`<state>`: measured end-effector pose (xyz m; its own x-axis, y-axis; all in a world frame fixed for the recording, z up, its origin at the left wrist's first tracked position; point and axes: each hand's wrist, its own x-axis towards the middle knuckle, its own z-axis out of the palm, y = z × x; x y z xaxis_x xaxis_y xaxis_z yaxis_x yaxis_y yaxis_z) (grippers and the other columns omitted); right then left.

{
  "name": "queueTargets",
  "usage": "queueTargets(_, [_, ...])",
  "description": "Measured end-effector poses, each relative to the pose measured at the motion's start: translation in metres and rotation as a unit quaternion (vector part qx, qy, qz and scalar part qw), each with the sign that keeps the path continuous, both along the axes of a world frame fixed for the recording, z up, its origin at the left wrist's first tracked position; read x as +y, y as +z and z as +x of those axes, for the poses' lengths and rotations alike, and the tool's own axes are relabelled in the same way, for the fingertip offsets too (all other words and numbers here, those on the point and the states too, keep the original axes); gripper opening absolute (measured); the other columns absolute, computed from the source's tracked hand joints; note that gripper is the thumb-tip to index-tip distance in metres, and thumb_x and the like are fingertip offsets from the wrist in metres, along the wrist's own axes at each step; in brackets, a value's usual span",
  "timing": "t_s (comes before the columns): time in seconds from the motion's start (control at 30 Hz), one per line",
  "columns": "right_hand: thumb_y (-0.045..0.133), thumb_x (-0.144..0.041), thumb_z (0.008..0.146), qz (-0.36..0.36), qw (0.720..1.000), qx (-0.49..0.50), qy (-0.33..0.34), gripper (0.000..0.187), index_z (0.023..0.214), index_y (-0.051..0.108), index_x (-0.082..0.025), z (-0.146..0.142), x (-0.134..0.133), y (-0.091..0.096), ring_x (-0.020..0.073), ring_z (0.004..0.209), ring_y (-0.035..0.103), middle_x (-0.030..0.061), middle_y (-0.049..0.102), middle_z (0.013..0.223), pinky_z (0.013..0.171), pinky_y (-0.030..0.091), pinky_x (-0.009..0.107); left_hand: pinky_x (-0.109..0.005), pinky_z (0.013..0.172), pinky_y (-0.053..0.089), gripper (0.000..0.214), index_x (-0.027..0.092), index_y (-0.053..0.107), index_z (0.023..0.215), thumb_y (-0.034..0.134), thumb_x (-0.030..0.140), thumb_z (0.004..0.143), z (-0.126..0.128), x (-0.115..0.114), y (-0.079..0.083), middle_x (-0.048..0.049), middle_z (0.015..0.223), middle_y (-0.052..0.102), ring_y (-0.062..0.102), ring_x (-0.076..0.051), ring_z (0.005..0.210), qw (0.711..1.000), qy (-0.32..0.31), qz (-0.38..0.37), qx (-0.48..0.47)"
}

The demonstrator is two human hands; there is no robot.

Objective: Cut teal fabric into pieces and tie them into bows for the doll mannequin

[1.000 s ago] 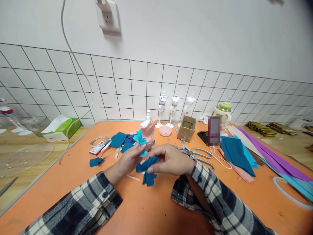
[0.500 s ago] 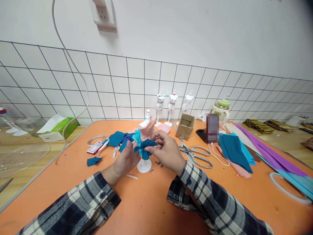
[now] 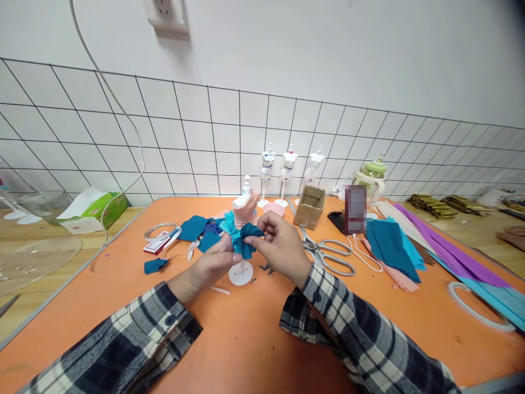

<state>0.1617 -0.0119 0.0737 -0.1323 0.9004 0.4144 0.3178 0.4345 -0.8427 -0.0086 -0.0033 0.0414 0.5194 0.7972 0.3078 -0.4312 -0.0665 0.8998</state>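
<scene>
A small white dress-form mannequin point(image 3: 245, 202) stands upright on a round base, its bodice wrapped in peach crepe paper point(image 3: 246, 212) with light-blue ruffles at the waist. A gathered piece of dark teal crepe paper point(image 3: 245, 241) sits against the front of the waist. My right hand point(image 3: 283, 243) pinches the teal paper's right side between thumb and fingertips. From the left, my left hand point(image 3: 211, 262) presses its thumb on the lower left of the teal paper; its other fingers are partly hidden behind the ruffles.
Large scissors point(image 3: 328, 253) lie right of my hands, near a small cardboard box point(image 3: 310, 207) and a propped phone point(image 3: 355, 209). Bare mannequins point(image 3: 289, 164) stand at the back. Teal crepe pieces point(image 3: 192, 227) lie left; colored crepe sheets point(image 3: 391, 249) and a tape roll point(image 3: 479, 307) lie right.
My left thumb has come down from a raised position onto the teal paper. My right hand keeps its pinch and has shifted only slightly. The view has tilted a little.
</scene>
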Motion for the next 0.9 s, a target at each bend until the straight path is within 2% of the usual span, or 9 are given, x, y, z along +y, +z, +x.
queueTargets(0.1, [0.071, -0.029, 0.072, 0.012, 1.000, -0.008, -0.013, 0.024, 0.079, 0.050, -0.022, 0.000, 0.000, -0.001, 0.0076, 0.050, 0.039, -0.0068, 0.054, 0.070, 0.050, 0.031, 0.023, -0.042, 0.105, 0.035, 0.051, 0.022, 0.064, 0.117, 0.077, 0.025, 0.068, 0.001, -0.001, 0.001, -0.0068, 0.119, 0.065, 0.045, -0.032, 0.128, 0.999, 0.030, -0.001, 0.037])
queueTargets(0.2, [0.070, -0.029, 0.073, 0.016, 1.000, -0.018, -0.003, 0.025, 0.087, 0.051, -0.023, 0.002, 0.000, -0.001, 0.0084, 0.054, 0.044, -0.0060, 0.056, 0.075, 0.053, 0.035, 0.023, -0.044, 0.105, 0.035, 0.055, 0.024, 0.060, 0.124, 0.077, 0.029, 0.072, 0.003, 0.003, -0.006, -0.0072, 0.125, 0.063, 0.047, -0.032, 0.126, 0.996, 0.059, -0.007, 0.060])
queueTargets(0.33, [0.070, -0.029, 0.072, 0.032, 0.998, -0.047, 0.003, 0.031, 0.094, 0.049, -0.023, 0.006, 0.001, 0.001, 0.0109, 0.062, 0.050, -0.0043, 0.057, 0.080, 0.057, 0.038, 0.023, -0.046, 0.108, 0.033, 0.048, 0.024, 0.060, 0.125, 0.072, 0.036, 0.080, 0.004, 0.006, -0.014, -0.0074, 0.127, 0.063, 0.048, -0.031, 0.126, 0.993, 0.085, 0.006, 0.079])
queueTargets(0.5, [0.075, -0.029, 0.068, 0.040, 0.998, -0.025, 0.038, 0.038, 0.092, 0.045, -0.023, 0.010, 0.006, 0.001, 0.0105, 0.066, 0.049, -0.0040, 0.054, 0.084, 0.058, 0.039, 0.023, -0.045, 0.108, 0.035, 0.032, 0.021, 0.067, 0.112, 0.069, 0.035, 0.084, 0.006, 0.001, -0.010, -0.0068, 0.120, 0.067, 0.051, -0.031, 0.122, 0.989, 0.094, 0.038, 0.110])
queueTargets(0.57, [0.074, -0.028, 0.069, 0.042, 0.997, -0.022, 0.056, 0.033, 0.085, 0.046, -0.022, 0.012, 0.009, 0.001, 0.0099, 0.065, 0.046, -0.0047, 0.052, 0.080, 0.058, 0.039, 0.023, -0.043, 0.106, 0.036, 0.031, 0.021, 0.068, 0.111, 0.069, 0.033, 0.083, 0.007, 0.000, -0.010, -0.0063, 0.120, 0.067, 0.051, -0.030, 0.122, 0.989, 0.094, 0.028, 0.107])
queueTargets(0.63, [0.071, -0.027, 0.072, 0.025, 0.995, -0.017, 0.093, 0.028, 0.075, 0.045, -0.021, 0.014, 0.012, 0.000, 0.0094, 0.062, 0.044, -0.0058, 0.047, 0.071, 0.057, 0.039, 0.023, -0.043, 0.105, 0.036, 0.035, 0.021, 0.066, 0.114, 0.070, 0.031, 0.081, 0.008, 0.001, -0.011, -0.0062, 0.119, 0.067, 0.050, -0.030, 0.123, 0.993, 0.093, 0.013, 0.077])
queueTargets(0.7, [0.070, -0.029, 0.073, -0.024, 0.989, 0.008, 0.145, 0.027, 0.070, 0.044, -0.020, 0.016, 0.014, -0.001, 0.0090, 0.059, 0.044, -0.0065, 0.046, 0.066, 0.057, 0.040, 0.023, -0.042, 0.104, 0.036, 0.038, 0.021, 0.064, 0.117, 0.070, 0.029, 0.080, 0.009, 0.003, -0.013, -0.0061, 0.117, 0.067, 0.050, -0.029, 0.122, 0.994, 0.096, 0.001, 0.053])
queueTargets(0.8, [0.071, -0.031, 0.074, -0.086, 0.975, 0.058, 0.195, 0.024, 0.077, 0.051, -0.019, 0.018, 0.016, -0.001, 0.0094, 0.061, 0.050, -0.0050, 0.053, 0.069, 0.057, 0.044, 0.023, -0.041, 0.104, 0.036, 0.037, 0.021, 0.063, 0.117, 0.069, 0.026, 0.081, 0.010, 0.004, -0.012, -0.0059, 0.116, 0.067, 0.050, -0.028, 0.121, 0.994, 0.105, -0.003, 0.044])
queueTargets(0.9, [0.073, -0.032, 0.074, -0.092, 0.975, 0.058, 0.195, 0.024, 0.084, 0.055, -0.018, 0.019, 0.015, 0.000, 0.0110, 0.067, 0.055, -0.0018, 0.059, 0.076, 0.058, 0.046, 0.024, -0.038, 0.105, 0.034, 0.036, 0.021, 0.064, 0.113, 0.072, 0.021, 0.078, 0.011, 0.003, -0.005, -0.0047, 0.112, 0.068, 0.049, -0.027, 0.122, 0.994, 0.106, -0.026, 0.001])
